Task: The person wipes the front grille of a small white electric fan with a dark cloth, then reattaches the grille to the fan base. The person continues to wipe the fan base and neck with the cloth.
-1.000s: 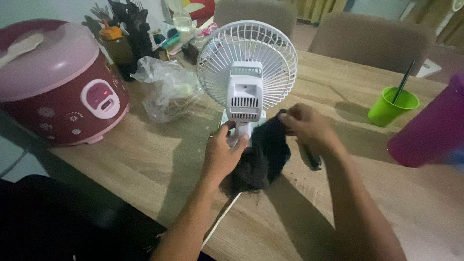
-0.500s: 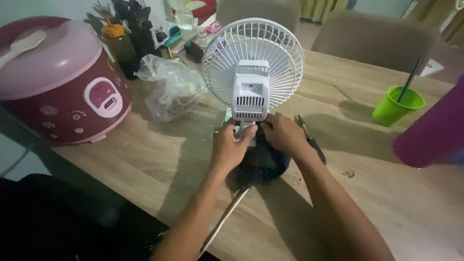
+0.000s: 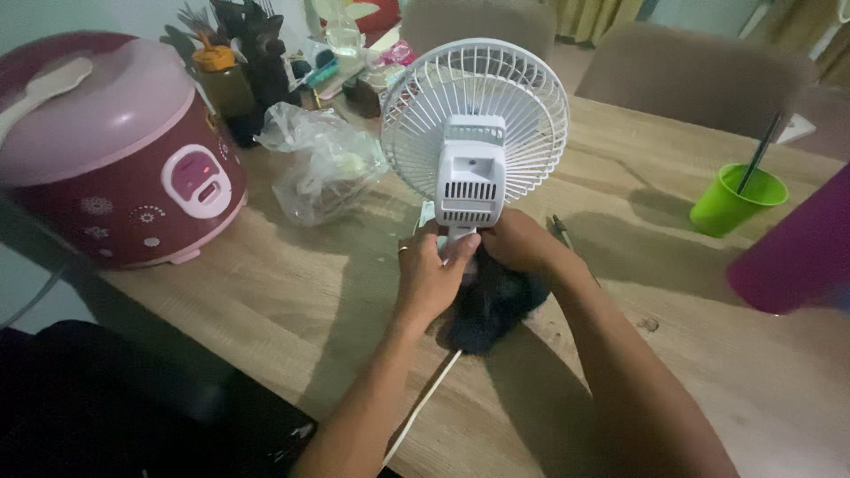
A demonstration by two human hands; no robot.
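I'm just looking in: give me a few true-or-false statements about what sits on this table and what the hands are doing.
1. The left hand grips the white fan below its motor housing. True.
2. The right hand presses a dark cloth at the fan's base. True.
3. The green cup lies tipped over. False: it stands upright with a dark stick in it.
4. The rice cooker is blue. False: it is pink and dark red.
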